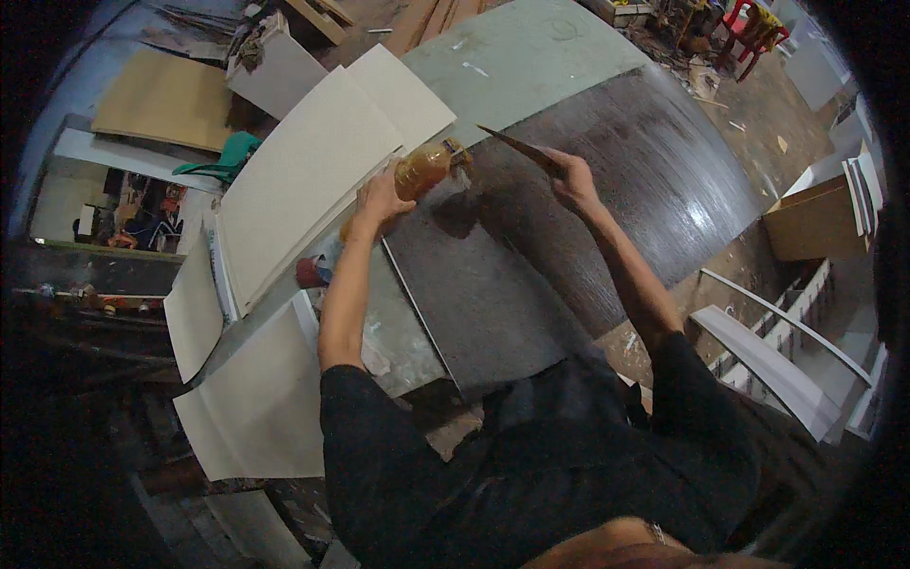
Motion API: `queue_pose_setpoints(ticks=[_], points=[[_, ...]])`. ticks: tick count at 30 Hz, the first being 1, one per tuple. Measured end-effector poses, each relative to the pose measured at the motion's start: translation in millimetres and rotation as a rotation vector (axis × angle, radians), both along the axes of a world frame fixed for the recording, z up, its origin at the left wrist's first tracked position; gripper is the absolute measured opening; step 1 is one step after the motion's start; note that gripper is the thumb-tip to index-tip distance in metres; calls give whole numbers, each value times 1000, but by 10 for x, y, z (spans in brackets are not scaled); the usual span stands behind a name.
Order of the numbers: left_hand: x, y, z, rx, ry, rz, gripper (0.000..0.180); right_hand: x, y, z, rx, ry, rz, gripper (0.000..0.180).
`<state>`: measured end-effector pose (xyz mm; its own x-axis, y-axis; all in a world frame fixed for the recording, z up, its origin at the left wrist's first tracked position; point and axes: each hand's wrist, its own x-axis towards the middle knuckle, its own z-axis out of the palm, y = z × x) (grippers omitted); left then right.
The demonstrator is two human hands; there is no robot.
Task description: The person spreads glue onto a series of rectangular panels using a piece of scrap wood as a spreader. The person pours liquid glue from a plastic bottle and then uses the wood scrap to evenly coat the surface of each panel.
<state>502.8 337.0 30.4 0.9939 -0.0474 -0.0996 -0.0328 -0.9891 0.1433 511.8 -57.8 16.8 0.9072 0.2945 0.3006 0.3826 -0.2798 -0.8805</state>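
Bottle [424, 172] (any lettering too blurred) sits in left grip [382, 197].

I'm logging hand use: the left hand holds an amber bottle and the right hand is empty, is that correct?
Not quite: the head view shows the right hand holding a thin, flat brown piece. The left hand does hold the amber bottle.

Single fisheye on wearer's head, facing down, near dark panel [493, 313] mid-frame; lower left probably too dim.
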Motion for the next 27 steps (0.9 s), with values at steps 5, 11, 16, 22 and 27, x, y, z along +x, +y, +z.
queue_pose_setpoints(ticks=[5, 11, 16, 22, 27], points=[[-323, 176, 112, -165, -165, 51, 97, 543, 768, -82, -428, -246, -30, 49], [-532, 197, 396, -384, -250, 131, 96, 1014, 398, -542, -910, -397, -9, 45], [-668, 262, 615, -478, -372, 226, 93, 1099, 617, -524, -804, -403, 34, 44], [-883, 240, 568, -580, -519, 299, 91, 1050, 775, -761, -760, -510, 145, 40], [-1196, 444, 399, -607, -657, 384, 86, 1216, 346, -807, -956, -590, 149, 35]])
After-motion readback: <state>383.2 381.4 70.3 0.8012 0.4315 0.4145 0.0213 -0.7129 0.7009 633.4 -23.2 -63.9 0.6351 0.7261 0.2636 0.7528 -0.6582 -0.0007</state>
